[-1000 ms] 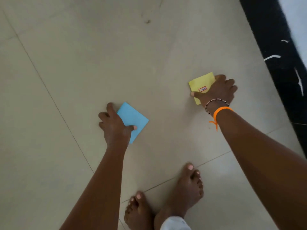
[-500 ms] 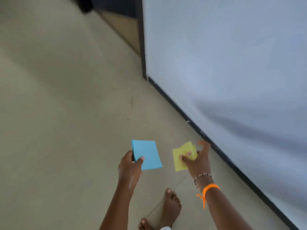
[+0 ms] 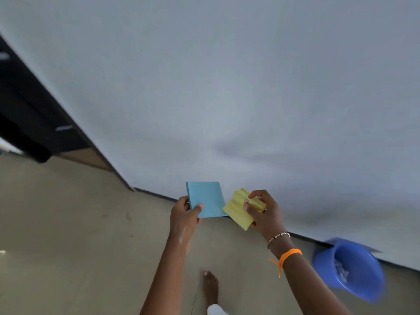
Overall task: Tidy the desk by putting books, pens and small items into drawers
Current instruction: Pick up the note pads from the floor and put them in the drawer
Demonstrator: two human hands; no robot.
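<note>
Above the tiled floor [image 3: 68, 235], near a white wall [image 3: 227, 87], the left hand [image 3: 184, 218] pinches a blue notepad [image 3: 206, 198] while the right hand [image 3: 263, 213] grips a bent yellow notepad [image 3: 237, 212] beside it.

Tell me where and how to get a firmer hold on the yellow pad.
The yellow pad hangs bent and wavy from the right hand, which pinches it near one edge. Judging by that sag, a grip further in, thumb on top and fingers flat beneath, coming from the right edge, would likely hold the sheets flat. The left hand holds the blue pad.
</note>
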